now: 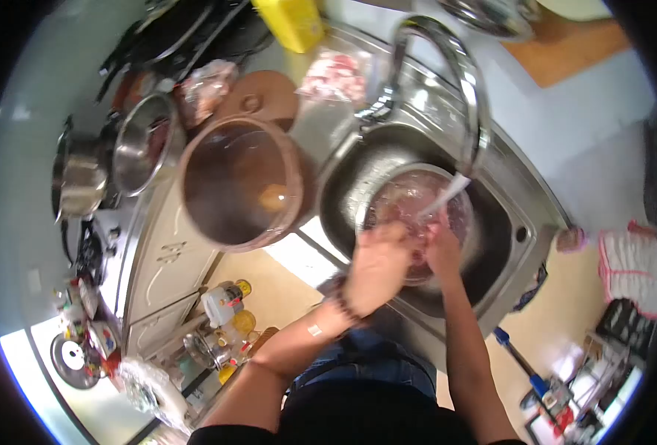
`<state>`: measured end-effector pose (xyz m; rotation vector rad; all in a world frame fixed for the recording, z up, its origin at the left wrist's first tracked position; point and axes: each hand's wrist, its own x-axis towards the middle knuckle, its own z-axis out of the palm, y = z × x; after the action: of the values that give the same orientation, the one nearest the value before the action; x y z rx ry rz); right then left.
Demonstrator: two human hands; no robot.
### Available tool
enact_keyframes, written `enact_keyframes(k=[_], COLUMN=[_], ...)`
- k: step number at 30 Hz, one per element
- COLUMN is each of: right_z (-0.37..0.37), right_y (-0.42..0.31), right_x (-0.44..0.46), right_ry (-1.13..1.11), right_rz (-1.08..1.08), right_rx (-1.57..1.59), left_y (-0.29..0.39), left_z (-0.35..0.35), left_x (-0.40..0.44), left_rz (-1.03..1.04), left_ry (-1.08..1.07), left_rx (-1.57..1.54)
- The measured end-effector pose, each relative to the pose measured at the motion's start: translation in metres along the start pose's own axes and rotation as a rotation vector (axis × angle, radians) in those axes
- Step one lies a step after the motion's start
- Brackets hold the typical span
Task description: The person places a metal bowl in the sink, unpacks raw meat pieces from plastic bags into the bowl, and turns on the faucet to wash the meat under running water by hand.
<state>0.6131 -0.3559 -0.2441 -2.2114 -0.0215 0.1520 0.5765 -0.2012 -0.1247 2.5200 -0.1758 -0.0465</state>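
Observation:
A metal bowl [385,180] stands in the sink [343,174], filled with pinkish water and reddish pieces that look like meat. A stream of water [441,197] falls into it from the curved faucet [471,93]. My left hand [380,267] reaches over the bowl's near left side; motion smears its fingers. Close beside it, my right hand [443,248] dips into the bowl under the stream, fingers bent together. Whatever lies between those fingers is hidden by water and blur. A dark beaded bracelet [343,304] circles my left wrist.
Left of the sink stands a large brown pot [293,174] with liquid and a yellowish piece inside; its lid [273,93] lies behind. Bagged pink meat [334,76] rests near the faucet. Farther left are a metal bowl [124,152] and a saucepan [80,185].

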Motion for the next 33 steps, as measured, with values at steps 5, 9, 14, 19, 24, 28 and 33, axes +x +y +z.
enact_keyframes(k=[5,9,14,19,24,28,33], right_z=[0.031,0.059,0.092,0.096,0.08,0.05,0.014], right_y=[0.029,0.025,0.02,0.036,0.056,0.053,0.009], right_x=[0.002,-0.007,-0.006,-0.013,-0.017,-0.015,-0.002], right_ry=[-0.241,-0.379,-0.618,-0.626,-0.35,-0.349,-0.294], right_rz=[0.027,0.003,-0.053,-0.04,-0.065,0.436,0.526], right_rx=[-0.221,-0.268,-0.631,-0.671,-0.333,0.433,0.98], left_y=[0.001,-0.051,-0.115,-0.056,-0.036,-0.061,-0.081], left_z=[-0.132,-0.158,-0.142,-0.131,-0.016,0.083,0.117], left_x=[-0.019,-0.02,-0.021,-0.034,-0.049,-0.038,-0.018], left_rz=[-0.14,-0.332,-0.408,-0.181,-0.043,-0.057,0.037], left_ry=[0.329,0.432,0.325,0.503,-0.156,-0.284,-0.487], left_rx=[-0.047,0.19,0.303,0.146,-0.171,0.048,0.281])
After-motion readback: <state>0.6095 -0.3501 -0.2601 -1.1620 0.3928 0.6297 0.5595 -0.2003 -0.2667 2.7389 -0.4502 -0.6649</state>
